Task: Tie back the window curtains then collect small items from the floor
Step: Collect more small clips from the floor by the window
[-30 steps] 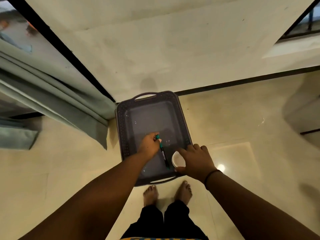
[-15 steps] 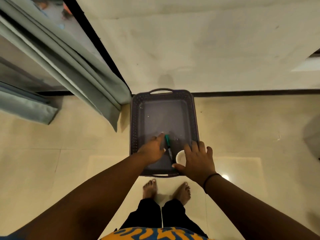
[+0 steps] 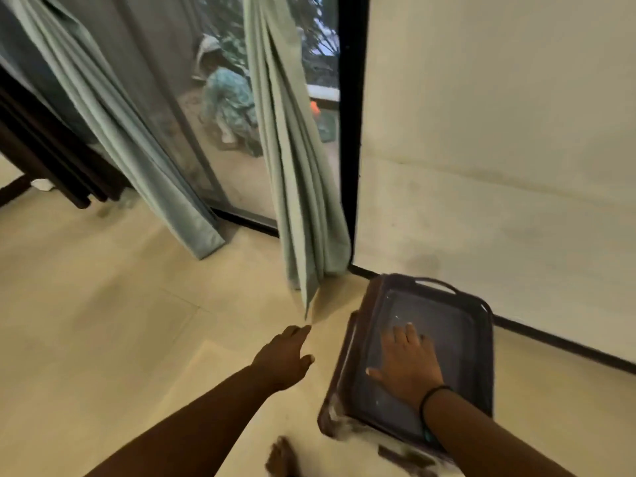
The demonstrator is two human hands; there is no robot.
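A pale green curtain (image 3: 113, 132) is seen hanging loose at the far left, its hem on the tiled floor (image 3: 103, 321). A second curtain (image 3: 296, 173), gathered in folds, is hung beside the black window frame (image 3: 351, 132). Below its hem the left hand (image 3: 285, 359) is held empty over the floor, fingers loosely spread. To the right, a dark tray (image 3: 481, 356) is set on the floor against the wall (image 3: 499, 132); over it the right hand (image 3: 409, 363) is spread flat, palm down, nothing gripped. The small items cannot be made out.
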